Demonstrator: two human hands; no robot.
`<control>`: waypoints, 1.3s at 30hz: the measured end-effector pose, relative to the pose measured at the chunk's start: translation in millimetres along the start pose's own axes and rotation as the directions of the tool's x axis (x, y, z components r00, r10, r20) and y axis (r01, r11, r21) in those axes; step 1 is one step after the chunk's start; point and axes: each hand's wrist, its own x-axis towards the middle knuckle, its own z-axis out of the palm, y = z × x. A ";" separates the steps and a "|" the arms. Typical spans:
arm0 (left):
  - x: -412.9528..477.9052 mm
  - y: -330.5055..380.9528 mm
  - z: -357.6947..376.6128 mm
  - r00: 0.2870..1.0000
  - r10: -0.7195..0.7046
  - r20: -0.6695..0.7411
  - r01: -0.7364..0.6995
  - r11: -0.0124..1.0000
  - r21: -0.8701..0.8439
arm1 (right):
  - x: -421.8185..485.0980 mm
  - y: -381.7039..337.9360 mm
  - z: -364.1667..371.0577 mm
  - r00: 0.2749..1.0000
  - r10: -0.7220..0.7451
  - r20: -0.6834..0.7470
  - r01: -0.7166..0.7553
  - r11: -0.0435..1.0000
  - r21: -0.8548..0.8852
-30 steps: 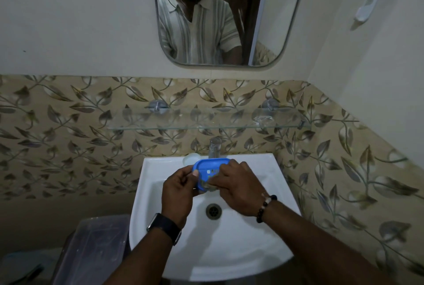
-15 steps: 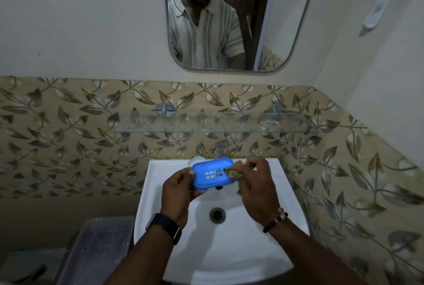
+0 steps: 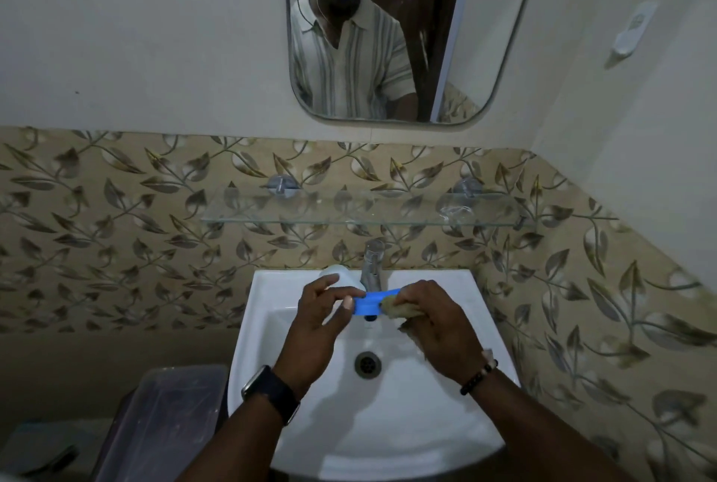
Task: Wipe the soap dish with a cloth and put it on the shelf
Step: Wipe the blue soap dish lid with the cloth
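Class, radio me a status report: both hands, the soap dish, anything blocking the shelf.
Left hand pinches soap dish at left end. Right hand grips cloth against right end. Dish edge-on, not yet shelved. Tap stands between dish and glass shelf.

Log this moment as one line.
wiping | left hand pinches soap dish | right hand holds cloth against it | shelf pending

We see a glass shelf [image 3: 368, 216] with a clear object [image 3: 454, 212] we cannot identify near its right end. Below, the white sink [image 3: 426, 427] carries on its back ledge a tap [image 3: 372, 261] and, just left, a white container [image 3: 336, 274].
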 end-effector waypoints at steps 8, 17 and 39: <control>-0.5 12.7 17.4 0.992 0.066 0.105 -0.069 0.997 0.031 | 5.9 -24.2 20.2 0.976 -0.032 -0.215 0.001 0.990 -0.143; -3.3 20.3 26.4 0.996 0.026 0.088 -0.023 0.999 -0.037 | -0.7 -21.2 24.3 0.948 -0.265 -0.178 0.127 0.824 -0.552; -14.0 30.0 63.8 0.999 -0.048 -0.026 0.031 0.895 -0.444 | 16.6 -33.8 37.7 0.630 0.776 -0.038 -0.187 0.198 0.962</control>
